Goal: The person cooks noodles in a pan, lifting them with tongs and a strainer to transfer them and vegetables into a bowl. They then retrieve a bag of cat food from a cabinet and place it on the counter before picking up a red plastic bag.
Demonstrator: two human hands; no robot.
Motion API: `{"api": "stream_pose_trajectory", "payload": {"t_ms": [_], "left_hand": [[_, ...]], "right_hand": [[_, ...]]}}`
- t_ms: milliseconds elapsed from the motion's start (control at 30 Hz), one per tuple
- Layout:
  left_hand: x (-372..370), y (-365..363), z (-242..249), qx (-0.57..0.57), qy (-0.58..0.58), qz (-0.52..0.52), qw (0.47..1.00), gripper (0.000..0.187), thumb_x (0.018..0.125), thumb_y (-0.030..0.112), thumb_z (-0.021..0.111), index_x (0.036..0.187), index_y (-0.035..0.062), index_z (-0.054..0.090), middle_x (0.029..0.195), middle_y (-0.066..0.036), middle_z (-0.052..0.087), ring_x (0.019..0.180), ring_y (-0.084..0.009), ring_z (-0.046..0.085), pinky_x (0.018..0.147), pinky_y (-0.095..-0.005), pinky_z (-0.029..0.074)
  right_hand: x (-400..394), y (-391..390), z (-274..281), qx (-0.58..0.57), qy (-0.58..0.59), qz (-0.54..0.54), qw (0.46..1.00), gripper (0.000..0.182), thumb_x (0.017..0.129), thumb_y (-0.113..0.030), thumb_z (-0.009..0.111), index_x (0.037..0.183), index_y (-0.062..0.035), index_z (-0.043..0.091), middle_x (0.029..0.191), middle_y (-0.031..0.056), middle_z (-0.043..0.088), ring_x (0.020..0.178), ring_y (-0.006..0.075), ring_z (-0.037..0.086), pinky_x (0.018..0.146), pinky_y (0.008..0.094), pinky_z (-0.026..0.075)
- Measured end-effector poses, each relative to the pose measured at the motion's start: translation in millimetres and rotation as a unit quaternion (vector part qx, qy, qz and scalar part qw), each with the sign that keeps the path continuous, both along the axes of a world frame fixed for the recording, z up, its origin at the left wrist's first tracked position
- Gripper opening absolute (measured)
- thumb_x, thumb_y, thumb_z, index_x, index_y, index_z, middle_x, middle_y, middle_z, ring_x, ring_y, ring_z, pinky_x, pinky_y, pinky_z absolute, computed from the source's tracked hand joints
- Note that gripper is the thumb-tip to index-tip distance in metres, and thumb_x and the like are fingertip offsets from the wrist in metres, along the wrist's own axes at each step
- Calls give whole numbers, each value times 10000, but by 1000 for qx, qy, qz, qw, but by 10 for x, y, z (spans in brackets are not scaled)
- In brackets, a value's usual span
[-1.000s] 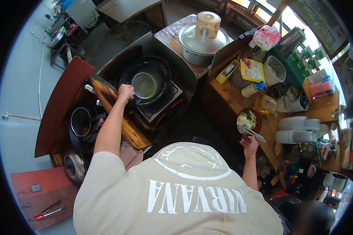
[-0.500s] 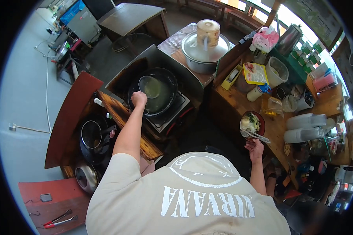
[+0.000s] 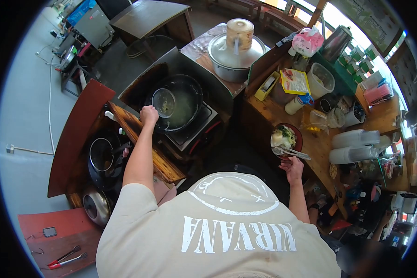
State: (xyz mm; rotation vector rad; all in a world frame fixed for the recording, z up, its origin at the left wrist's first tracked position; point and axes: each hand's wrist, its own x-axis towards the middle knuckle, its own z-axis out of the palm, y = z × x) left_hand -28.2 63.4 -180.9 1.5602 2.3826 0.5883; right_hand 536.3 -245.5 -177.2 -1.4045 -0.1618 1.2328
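At the wok [image 3: 195, 92], the left hand [image 3: 149, 115], closed on a strainer [image 3: 163, 103], apparently scoops; any lift needs levelness (right hand [image 3: 293, 170] half-curled, hold unclear).

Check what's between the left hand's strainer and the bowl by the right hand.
The wok's rim and the guard's right panel stand between the strainer in the left hand and the bowl.

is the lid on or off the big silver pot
On: the lid covers the pot, and a round container stands on it.
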Motion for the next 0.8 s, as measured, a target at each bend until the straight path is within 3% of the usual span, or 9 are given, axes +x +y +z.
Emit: {"api": "stream_pose_trajectory", "payload": {"t_ms": [33, 67, 100, 167, 200, 300, 500, 567, 800], "left_hand": [[22, -32, 7, -17, 2, -3, 1000, 202, 854, 199, 582, 867, 63, 731, 927, -207, 690, 976, -383, 645, 866, -473, 500], [34, -40, -65, -26, 11, -46, 999, 200, 840, 190, 595, 876, 46, 729, 847, -194, 702, 812, -336, 693, 744, -437, 544], [112, -70, -79, -28, 7, -47, 998, 200, 840, 190, 595, 876, 46, 729, 847, -194, 702, 812, -336, 693, 744, -437, 544], [343, -175, -17, -41, -208, -23, 977, 192, 901, 121, 577, 879, -14, 711, 634, -103, 648, 471, -166, 591, 455, -311, 479], [468, -219, 36, -33, -291, 2, 956, 183, 912, 100, 577, 931, -25, 710, 637, -75, 634, 447, -113, 541, 418, -267, 449], [624, -237, 92, -25, -343, 6, 939, 186, 914, 99, 577, 948, -25, 711, 624, -68, 624, 440, -105, 534, 411, -266, 447], [661, -387, 244, -1, -298, -1, 955, 194, 911, 115, 589, 973, -16, 719, 634, -60, 639, 451, -107, 548, 413, -265, 452], [631, -444, 299, -6, -233, 19, 972, 207, 889, 163, 596, 799, 25, 722, 648, -70, 669, 530, -171, 625, 526, -325, 496], [386, -576, 264, 16, -70, -66, 995, 214, 873, 193, 589, 769, 52, 712, 685, -106, 685, 719, -243, 681, 711, -384, 521]], "right_hand": [[-18, 17, -4, -2, -2, -2, 1000, 200, 846, -91, 507, 968, 44, 588, 772, 173, 675, 573, 232, 662, 566, 398, 600], [-32, 35, -11, -2, 4, 3, 1000, 193, 846, -88, 508, 965, 42, 587, 767, 171, 673, 570, 231, 660, 565, 398, 600], [-43, 54, -22, -2, 9, 8, 1000, 186, 846, -85, 510, 962, 39, 585, 761, 168, 671, 566, 231, 659, 563, 398, 600], [-74, 101, -27, -1, 11, 11, 1000, 180, 849, -85, 509, 958, 37, 584, 753, 166, 668, 560, 232, 655, 561, 399, 599], [-100, 135, -14, -3, 11, 19, 1000, 182, 849, -84, 508, 960, 39, 583, 751, 168, 667, 560, 232, 655, 558, 397, 599], [-181, 248, 10, 0, 10, 42, 999, 186, 849, -84, 507, 964, 45, 577, 750, 174, 664, 562, 235, 655, 553, 394, 598], [-483, 549, 65, 3, 3, 105, 994, 181, 852, -105, 509, 947, 32, 580, 751, 159, 668, 576, 225, 656, 571, 383, 589], [-617, 665, 70, 6, 5, 140, 990, 181, 848, -111, 515, 940, 33, 575, 749, 160, 662, 578, 230, 655, 569, 385, 589], [-1155, 1089, 251, 11, 21, 248, 968, 187, 833, -109, 517, 922, 51, 561, 753, 184, 642, 587, 258, 653, 569, 389, 594]]}}
